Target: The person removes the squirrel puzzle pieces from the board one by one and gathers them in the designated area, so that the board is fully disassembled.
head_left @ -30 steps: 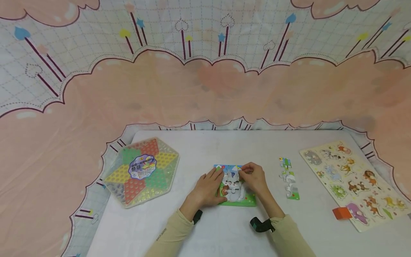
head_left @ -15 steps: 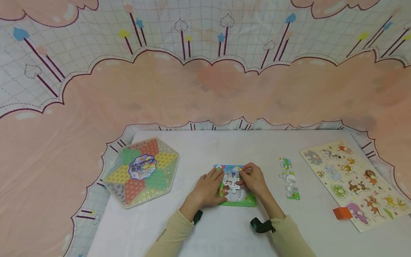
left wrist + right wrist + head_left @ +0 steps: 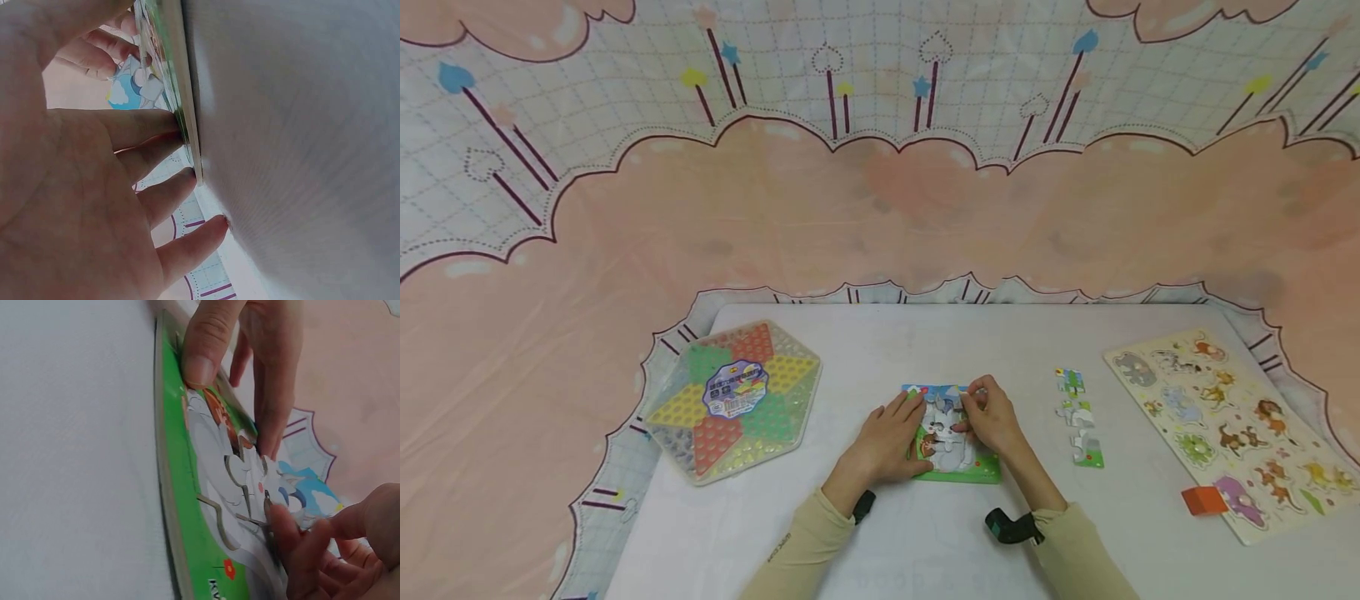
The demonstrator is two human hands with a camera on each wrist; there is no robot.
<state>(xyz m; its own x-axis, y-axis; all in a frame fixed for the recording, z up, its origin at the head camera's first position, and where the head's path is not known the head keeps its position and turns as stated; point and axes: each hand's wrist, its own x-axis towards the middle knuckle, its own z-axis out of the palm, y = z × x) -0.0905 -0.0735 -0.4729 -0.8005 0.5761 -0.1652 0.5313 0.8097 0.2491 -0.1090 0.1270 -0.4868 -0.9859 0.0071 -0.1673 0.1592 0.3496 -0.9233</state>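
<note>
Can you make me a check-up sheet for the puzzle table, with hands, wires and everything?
Surface: white tabletop.
Job's things: puzzle board in the middle; loose pieces lined up to its right.
Clutter: hexagonal board game at left; animal board at right, orange block by its lower-left edge.
Hands: left hand rests on the puzzle board's left side; right hand pinches a tilted puzzle piece.
Cables: nothing seen.
Surroundings: pink-and-white cloth with candle drawings.

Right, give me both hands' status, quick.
Left hand: open, fairly straight, touching the puzzle board.
Right hand: closed, pinching a blue-and-grey puzzle piece.
</note>
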